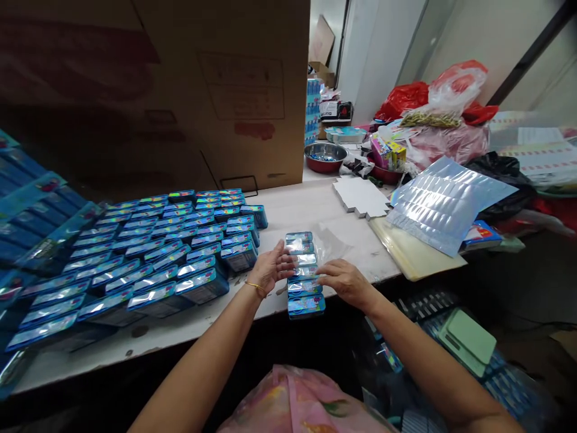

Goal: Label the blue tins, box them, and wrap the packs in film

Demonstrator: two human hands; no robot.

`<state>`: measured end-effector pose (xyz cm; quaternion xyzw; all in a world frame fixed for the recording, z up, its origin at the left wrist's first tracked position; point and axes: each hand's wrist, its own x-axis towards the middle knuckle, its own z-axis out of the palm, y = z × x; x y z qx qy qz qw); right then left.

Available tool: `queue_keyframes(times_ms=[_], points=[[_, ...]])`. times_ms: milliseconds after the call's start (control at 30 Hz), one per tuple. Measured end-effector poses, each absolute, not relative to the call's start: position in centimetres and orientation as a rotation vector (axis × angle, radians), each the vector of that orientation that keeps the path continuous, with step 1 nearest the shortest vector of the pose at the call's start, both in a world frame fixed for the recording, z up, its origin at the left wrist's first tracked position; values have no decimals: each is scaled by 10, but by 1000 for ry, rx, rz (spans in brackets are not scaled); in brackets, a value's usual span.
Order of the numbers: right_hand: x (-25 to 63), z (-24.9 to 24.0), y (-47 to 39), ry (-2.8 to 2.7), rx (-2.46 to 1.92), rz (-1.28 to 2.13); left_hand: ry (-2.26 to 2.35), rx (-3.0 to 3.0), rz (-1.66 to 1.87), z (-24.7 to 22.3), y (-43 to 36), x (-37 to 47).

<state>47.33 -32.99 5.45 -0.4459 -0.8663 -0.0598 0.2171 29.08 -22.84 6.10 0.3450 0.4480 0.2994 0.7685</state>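
A column of several small blue boxes [306,305] lies on the white table, reaching its front edge. Clear plastic film [331,240] shows beside the far boxes. My left hand [270,267] is at the column's left side, fingers apart, their tips over the middle boxes. On the right side, my right hand [345,281] rests its fingertips by the boxes' edge, fingers slightly bent and spread. Neither hand is closed round a box. Rows of similar blue boxes [202,282] stand packed together on the left of the table.
A large cardboard box [180,90] stands behind the rows. Further right are white card pieces [361,197], a metal bowl [325,157], silvery sheets [444,201] and plastic bags [451,135]. A pale green scale [469,341] sits lower right, below the table.
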Motion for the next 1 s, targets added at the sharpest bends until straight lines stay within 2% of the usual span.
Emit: queue_keyframes(times_ms=[233,333,500,633,800,933,1000], points=[[476,61,-350,-2456,-1291,-165,1002,885,736,62,-233,284],[464,70,-353,-2243,-1458,-170,986,776,886,65,-248,285],[426,61,-337,-1862,-1540,-363,883,744,1145,61,-266,304],[432,59,-323,-1854,-1550,-546,1042,1215,1328,48,-263,293],[444,84,-317,-2066,-1506,-974,1314,1855,1290,53,-263,268],[437,91,-318,-2211,-1401,-987,1283,2314,1160,85,-261,266],[448,81,-315,-2106,-1471,-876,1250,2351,1110,96,-257,268]])
